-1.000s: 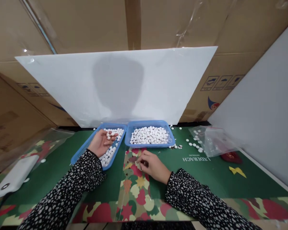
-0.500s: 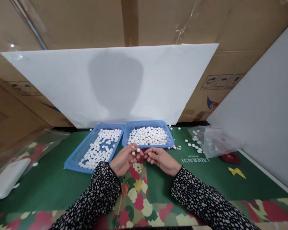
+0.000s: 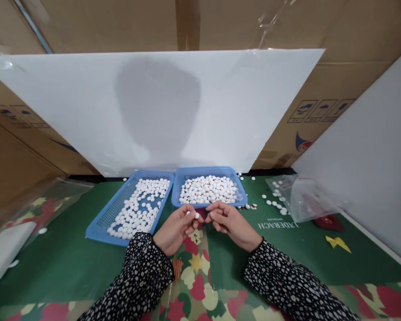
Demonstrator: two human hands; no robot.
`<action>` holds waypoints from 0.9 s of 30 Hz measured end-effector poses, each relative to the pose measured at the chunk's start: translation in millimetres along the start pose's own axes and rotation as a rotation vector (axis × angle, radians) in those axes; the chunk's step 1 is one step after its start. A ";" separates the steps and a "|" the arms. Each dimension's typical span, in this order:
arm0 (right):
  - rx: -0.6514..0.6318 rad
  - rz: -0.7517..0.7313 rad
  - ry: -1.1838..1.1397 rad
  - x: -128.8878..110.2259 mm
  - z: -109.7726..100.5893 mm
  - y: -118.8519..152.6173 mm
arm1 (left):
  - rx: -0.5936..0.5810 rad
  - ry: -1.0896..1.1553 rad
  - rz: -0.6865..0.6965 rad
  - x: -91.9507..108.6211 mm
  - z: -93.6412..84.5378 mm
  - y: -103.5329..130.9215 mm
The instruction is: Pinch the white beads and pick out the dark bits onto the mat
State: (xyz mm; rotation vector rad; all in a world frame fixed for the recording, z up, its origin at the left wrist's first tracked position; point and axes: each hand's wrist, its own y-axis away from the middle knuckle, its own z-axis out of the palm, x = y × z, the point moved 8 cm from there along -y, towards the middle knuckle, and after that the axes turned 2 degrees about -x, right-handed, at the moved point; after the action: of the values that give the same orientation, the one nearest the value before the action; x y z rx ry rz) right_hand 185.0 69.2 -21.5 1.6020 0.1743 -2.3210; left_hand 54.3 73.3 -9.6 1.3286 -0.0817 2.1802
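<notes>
My left hand [image 3: 177, 228] is curled closed around a few small white round pieces [image 3: 197, 215], domed like buttons; one shows at the fingertips. Close beside it, my right hand [image 3: 230, 223] has thumb and fingers pinched together, and whatever they hold, if anything, is hidden. Both hands are just in front of two blue mesh baskets. The left basket [image 3: 102, 223] carries a spread-out layer of the same white pieces, with its bottom showing in places. In the right basket [image 3: 210, 206] the pieces lie more densely.
Loose white pieces [image 3: 274, 203] lie right of the baskets, near a clear plastic bag [image 3: 307, 200]. A yellow scrap [image 3: 338, 243] is at the right. On the left are another clear bag [image 3: 58, 196] and a white object [image 3: 7, 252]. Cardboard and a white board [image 3: 227, 111] stand behind.
The view has shifted slightly. In my left hand, fewer white pieces show and the fingers have turned inward a little. My right hand stays pinched beside it.
</notes>
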 end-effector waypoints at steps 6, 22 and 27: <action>0.051 0.011 0.033 2.3 -1.8 3.7 | 0.092 -0.050 0.056 -6.9 -11.4 -1.5; 0.120 -0.153 0.423 -13.5 10.7 10.6 | 0.201 -0.068 0.033 -25.6 -21.3 -4.4; 0.098 -0.202 0.477 -16.4 12.5 11.3 | 0.227 -0.168 0.075 -24.0 -22.2 -2.6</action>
State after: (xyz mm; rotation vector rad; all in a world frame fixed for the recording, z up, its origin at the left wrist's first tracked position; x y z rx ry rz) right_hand 182.8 58.2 -0.8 2.2609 0.3466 -2.0659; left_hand 46.0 72.4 -41.3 1.6594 0.0539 2.1859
